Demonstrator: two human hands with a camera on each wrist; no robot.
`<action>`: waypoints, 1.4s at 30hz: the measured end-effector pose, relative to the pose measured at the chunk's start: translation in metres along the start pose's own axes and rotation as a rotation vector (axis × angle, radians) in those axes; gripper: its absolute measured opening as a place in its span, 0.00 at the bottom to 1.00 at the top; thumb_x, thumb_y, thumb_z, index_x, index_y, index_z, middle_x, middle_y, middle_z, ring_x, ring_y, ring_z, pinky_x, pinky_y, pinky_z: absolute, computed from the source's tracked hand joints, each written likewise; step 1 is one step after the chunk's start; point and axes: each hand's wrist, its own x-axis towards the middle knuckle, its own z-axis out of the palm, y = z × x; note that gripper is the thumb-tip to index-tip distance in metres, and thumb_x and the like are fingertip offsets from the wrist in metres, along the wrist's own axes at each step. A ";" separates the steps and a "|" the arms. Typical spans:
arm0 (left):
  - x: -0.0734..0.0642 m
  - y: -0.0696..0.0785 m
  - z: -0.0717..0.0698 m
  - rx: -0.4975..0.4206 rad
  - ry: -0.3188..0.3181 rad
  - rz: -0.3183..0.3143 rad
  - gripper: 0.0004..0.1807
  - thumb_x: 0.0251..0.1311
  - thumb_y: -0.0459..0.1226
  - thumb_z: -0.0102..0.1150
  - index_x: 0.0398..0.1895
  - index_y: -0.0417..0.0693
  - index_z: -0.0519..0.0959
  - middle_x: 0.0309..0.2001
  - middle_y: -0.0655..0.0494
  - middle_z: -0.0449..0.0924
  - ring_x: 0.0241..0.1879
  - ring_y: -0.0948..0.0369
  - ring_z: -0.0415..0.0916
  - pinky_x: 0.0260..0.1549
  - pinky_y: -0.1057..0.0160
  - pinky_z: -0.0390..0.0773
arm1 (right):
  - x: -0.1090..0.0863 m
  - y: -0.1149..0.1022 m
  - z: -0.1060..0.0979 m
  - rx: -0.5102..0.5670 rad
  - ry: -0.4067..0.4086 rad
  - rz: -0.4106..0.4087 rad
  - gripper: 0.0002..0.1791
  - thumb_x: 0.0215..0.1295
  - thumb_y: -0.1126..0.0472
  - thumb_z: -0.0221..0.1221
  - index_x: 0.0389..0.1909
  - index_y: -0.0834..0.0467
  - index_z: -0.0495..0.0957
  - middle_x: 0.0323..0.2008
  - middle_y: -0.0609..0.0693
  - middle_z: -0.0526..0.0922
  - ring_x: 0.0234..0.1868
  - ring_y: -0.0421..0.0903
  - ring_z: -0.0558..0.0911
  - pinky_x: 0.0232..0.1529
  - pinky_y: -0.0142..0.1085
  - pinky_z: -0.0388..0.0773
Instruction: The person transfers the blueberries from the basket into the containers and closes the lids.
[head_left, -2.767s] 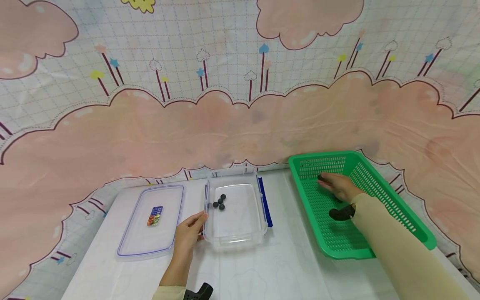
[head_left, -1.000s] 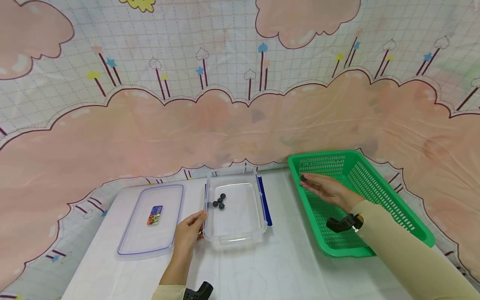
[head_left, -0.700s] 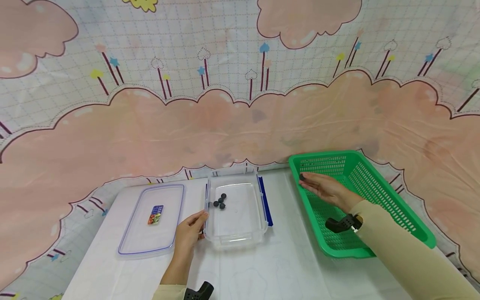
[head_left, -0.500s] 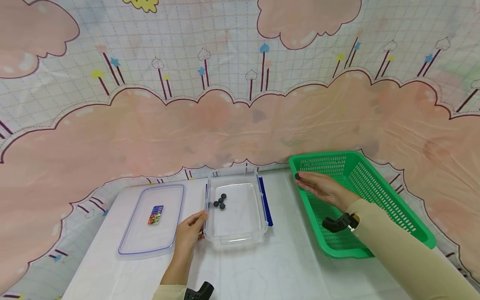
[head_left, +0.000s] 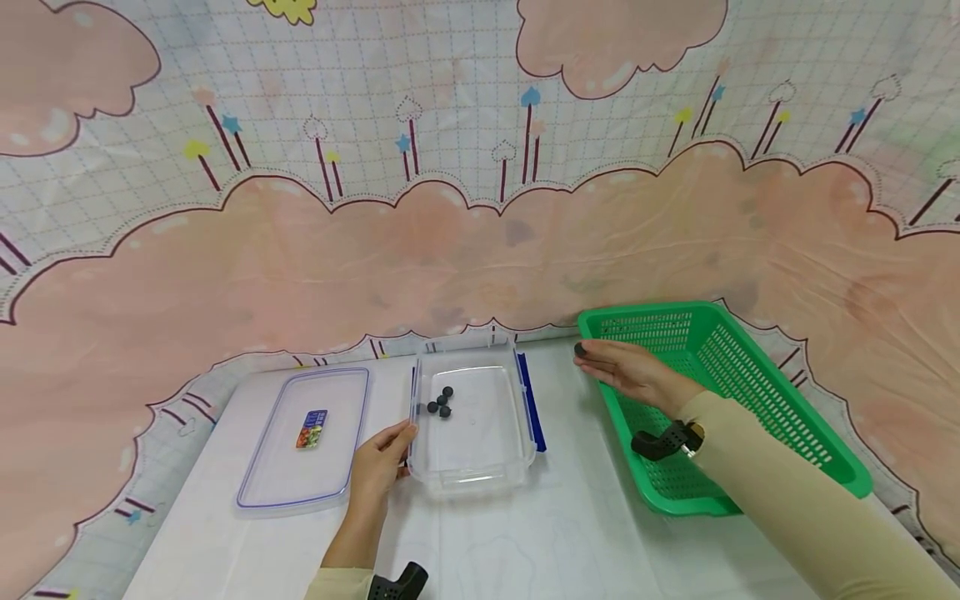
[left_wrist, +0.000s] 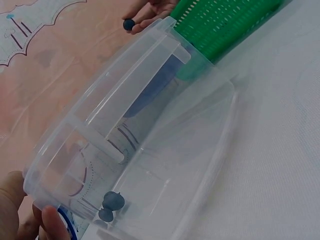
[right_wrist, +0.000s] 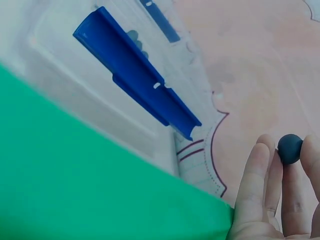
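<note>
My right hand point(head_left: 637, 375) pinches a dark blueberry point(right_wrist: 290, 148) between thumb and fingertips, above the left rim of the green basket point(head_left: 697, 507). Left of it, a clear plastic container point(head_left: 480, 442) stands without its lid on the white table. Several blueberries point(head_left: 445, 412) lie close together on its floor, toward the left side. My left hand point(head_left: 377, 467) grips the container's left wall, thumb at the rim and fingers lower down, partly hidden. In the left wrist view, the held blueberry point(left_wrist: 129, 24) shows beyond the container's far end.
A clear lid point(head_left: 277, 475) with a blue edge and a small colourful label point(head_left: 311, 429) lies left of the container. A blue side latch point(head_left: 532, 404) hangs out along the container's right side. Behind the table hangs a patterned cloth point(head_left: 480, 275).
My right hand has risen from inside the basket with the blueberry and moved left, to the basket's left rim. My left hand and the container have stayed in place.
</note>
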 end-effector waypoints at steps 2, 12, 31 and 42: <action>0.000 0.000 0.000 -0.001 -0.001 -0.001 0.24 0.61 0.44 0.66 0.57 0.40 0.80 0.29 0.60 0.75 0.32 0.64 0.68 0.21 0.71 0.76 | 0.001 0.000 0.003 -0.010 0.007 0.003 0.07 0.75 0.65 0.51 0.49 0.59 0.73 0.42 0.47 0.82 0.45 0.39 0.84 0.58 0.33 0.77; -0.001 0.001 0.000 -0.004 -0.001 -0.003 0.24 0.61 0.44 0.66 0.57 0.40 0.80 0.28 0.61 0.75 0.31 0.64 0.68 0.21 0.72 0.76 | 0.008 0.002 0.018 0.006 -0.017 0.006 0.10 0.74 0.70 0.49 0.41 0.57 0.78 0.43 0.50 0.81 0.44 0.41 0.84 0.60 0.35 0.76; -0.005 0.000 -0.003 0.001 0.002 -0.018 0.24 0.61 0.45 0.67 0.57 0.42 0.81 0.29 0.60 0.75 0.31 0.64 0.69 0.21 0.71 0.77 | 0.025 0.027 0.053 0.011 -0.041 0.037 0.16 0.73 0.73 0.48 0.58 0.73 0.71 0.38 0.50 0.84 0.40 0.40 0.85 0.48 0.30 0.82; -0.006 0.000 -0.003 0.006 -0.001 -0.021 0.24 0.61 0.45 0.66 0.57 0.41 0.81 0.28 0.60 0.75 0.31 0.64 0.69 0.21 0.71 0.77 | 0.026 0.034 0.075 -0.058 -0.033 0.093 0.22 0.73 0.71 0.51 0.63 0.77 0.64 0.37 0.50 0.85 0.39 0.40 0.85 0.49 0.31 0.82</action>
